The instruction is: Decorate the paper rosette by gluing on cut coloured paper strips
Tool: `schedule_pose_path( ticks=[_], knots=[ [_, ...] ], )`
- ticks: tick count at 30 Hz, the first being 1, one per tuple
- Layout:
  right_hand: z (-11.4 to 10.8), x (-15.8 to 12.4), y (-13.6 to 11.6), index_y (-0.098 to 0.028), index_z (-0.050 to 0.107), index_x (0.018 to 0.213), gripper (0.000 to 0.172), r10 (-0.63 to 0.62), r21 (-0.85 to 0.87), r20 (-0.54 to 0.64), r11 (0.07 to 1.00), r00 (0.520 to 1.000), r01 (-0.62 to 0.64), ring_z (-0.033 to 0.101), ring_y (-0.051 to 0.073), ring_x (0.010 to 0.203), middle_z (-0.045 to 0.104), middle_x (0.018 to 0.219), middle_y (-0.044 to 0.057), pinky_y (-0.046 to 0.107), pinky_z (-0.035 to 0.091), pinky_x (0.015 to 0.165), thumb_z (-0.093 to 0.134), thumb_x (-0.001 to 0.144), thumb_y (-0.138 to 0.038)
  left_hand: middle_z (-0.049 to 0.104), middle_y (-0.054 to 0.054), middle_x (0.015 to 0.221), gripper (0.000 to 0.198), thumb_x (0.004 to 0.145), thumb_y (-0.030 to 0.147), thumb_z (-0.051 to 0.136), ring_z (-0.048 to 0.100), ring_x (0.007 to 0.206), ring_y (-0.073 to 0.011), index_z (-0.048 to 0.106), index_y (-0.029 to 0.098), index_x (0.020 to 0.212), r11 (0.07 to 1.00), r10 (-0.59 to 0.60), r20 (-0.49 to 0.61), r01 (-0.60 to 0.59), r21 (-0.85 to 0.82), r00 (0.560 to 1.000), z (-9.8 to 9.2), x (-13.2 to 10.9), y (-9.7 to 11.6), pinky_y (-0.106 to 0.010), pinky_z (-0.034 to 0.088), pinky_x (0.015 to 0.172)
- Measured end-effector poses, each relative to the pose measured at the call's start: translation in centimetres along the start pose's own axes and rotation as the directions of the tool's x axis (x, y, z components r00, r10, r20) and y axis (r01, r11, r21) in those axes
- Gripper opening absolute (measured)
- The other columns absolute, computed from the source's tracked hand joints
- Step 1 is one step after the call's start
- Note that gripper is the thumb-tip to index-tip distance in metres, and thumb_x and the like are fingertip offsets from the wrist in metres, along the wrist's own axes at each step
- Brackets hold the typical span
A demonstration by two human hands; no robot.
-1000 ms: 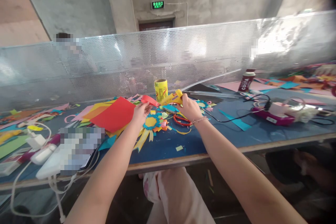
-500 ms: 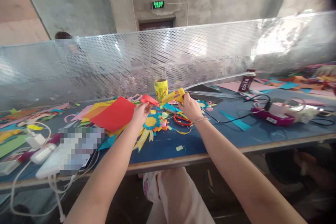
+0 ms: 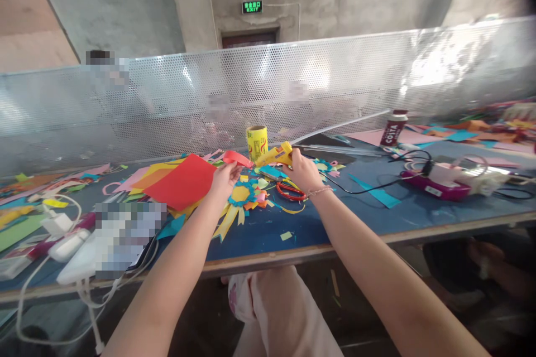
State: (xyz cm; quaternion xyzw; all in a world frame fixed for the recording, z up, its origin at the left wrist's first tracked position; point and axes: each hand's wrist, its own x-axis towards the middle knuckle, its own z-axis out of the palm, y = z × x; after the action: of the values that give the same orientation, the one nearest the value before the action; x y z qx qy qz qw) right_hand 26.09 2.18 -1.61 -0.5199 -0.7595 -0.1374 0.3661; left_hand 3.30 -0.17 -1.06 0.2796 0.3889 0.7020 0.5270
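My left hand [image 3: 226,178] pinches a curled red paper strip [image 3: 235,157] above the middle of the table. In my right hand [image 3: 305,172] is a yellow glue gun [image 3: 274,154], its nozzle pointing left at the end of the strip; whether they touch is too small to tell. Below the hands lies a rosette [image 3: 242,194] with a yellow centre, blue ruffled edge and yellow tails. Red-handled scissors [image 3: 291,192] rest beside it. A large red paper sheet [image 3: 182,181] lies left of my left hand.
A yellow tape roll [image 3: 257,144] stands behind the glue gun. At right are a brown bottle [image 3: 393,129] and a purple power strip [image 3: 435,185] with cables. A tablet [image 3: 125,240] lies front left. A perforated metal screen [image 3: 176,106] runs behind the table.
The glue gun and my right hand have shifted very slightly left. My left hand and the red strip are almost unmoved.
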Motion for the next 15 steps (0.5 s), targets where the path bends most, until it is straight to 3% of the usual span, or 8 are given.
schedule_pose_path(
  ticks=[5, 9, 12, 15],
  knots=[
    [-0.4, 0.0, -0.4, -0.017, 0.043, 0.100, 0.022, 0.096, 0.047, 0.000, 0.994, 0.995, -0.096, 0.063, 0.028, 0.077, 0.066, 0.088, 0.014, 0.030, 0.037, 0.057, 0.049, 0.085, -0.032, 0.066, -0.003, 0.063, 0.006, 0.075, 0.010, 0.064, 0.063, 0.061, -0.0101, 0.061, 0.014, 0.071, 1.000, -0.023, -0.006, 0.023, 0.005, 1.000, 0.2, -0.4, 0.2, -0.018, 0.045, 0.056],
    [-0.9, 0.3, -0.3, -0.015, 0.044, 0.106, 0.035, 0.274, 0.109, 0.016, 0.956, 0.962, -0.274, 0.064, 0.030, 0.088, 0.064, 0.101, 0.017, 0.034, 0.043, 0.065, 0.058, 0.083, -0.038, 0.065, -0.003, 0.062, 0.007, 0.074, 0.010, 0.065, 0.062, 0.059, -0.0101, 0.060, 0.014, 0.070, 1.000, -0.015, 0.000, 0.015, 0.012, 1.000, 0.3, -0.6, 0.4, -0.017, 0.044, 0.055],
    [-0.8, 0.6, 1.7, -0.012, 0.046, 0.109, 0.049, 0.419, 0.132, 0.032, 0.898, 0.907, -0.419, 0.061, 0.032, 0.099, 0.061, 0.105, 0.020, 0.037, 0.046, 0.074, 0.067, 0.076, -0.043, 0.065, -0.003, 0.061, 0.008, 0.071, 0.011, 0.068, 0.062, 0.059, -0.0109, 0.061, 0.014, 0.071, 0.999, 0.015, 0.016, -0.015, 0.039, 1.000, 0.2, -0.6, 0.4, -0.018, 0.045, 0.055],
    [0.2, 0.9, 5.9, -0.013, 0.054, 0.103, 0.052, 0.539, 0.128, 0.019, 0.834, 0.842, -0.537, 0.058, 0.034, 0.104, 0.060, 0.105, 0.020, 0.042, 0.046, 0.080, 0.073, 0.068, -0.046, 0.065, -0.003, 0.061, 0.008, 0.069, 0.012, 0.069, 0.062, 0.058, -0.0107, 0.061, 0.014, 0.070, 0.995, 0.054, 0.037, -0.057, 0.085, 0.998, 0.0, -0.6, 0.2, -0.018, 0.044, 0.054]
  ],
)
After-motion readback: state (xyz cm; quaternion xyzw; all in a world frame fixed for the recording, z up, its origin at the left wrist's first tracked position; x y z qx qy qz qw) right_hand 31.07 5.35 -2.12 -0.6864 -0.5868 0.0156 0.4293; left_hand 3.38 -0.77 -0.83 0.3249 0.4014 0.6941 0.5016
